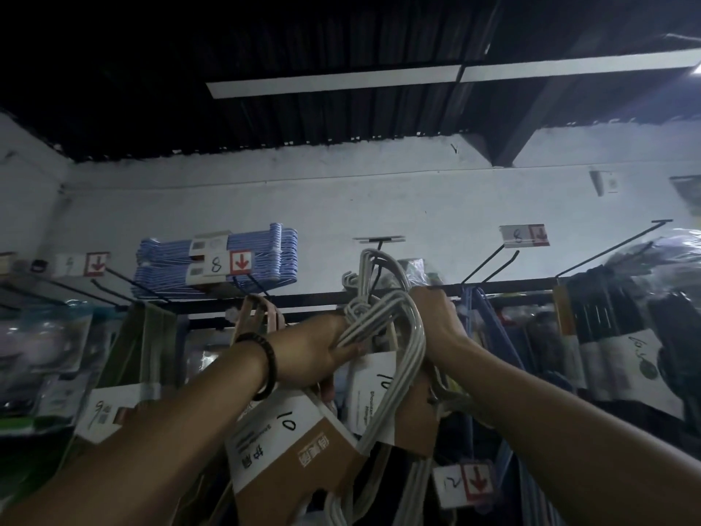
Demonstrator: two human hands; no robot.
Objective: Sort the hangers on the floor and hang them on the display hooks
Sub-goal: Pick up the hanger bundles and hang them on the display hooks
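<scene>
Overhead, dark ceiling (265, 39); white wall (417, 191); hooks (607, 247)

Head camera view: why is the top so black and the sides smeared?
Head view: the ceiling is unlit, nearly black, with a glare spot in the top right corner; the wall is only dimly lit; bagged goods at the left edge are smeared, while the grey hangers in the left hand and right hand are sharper.
</scene>
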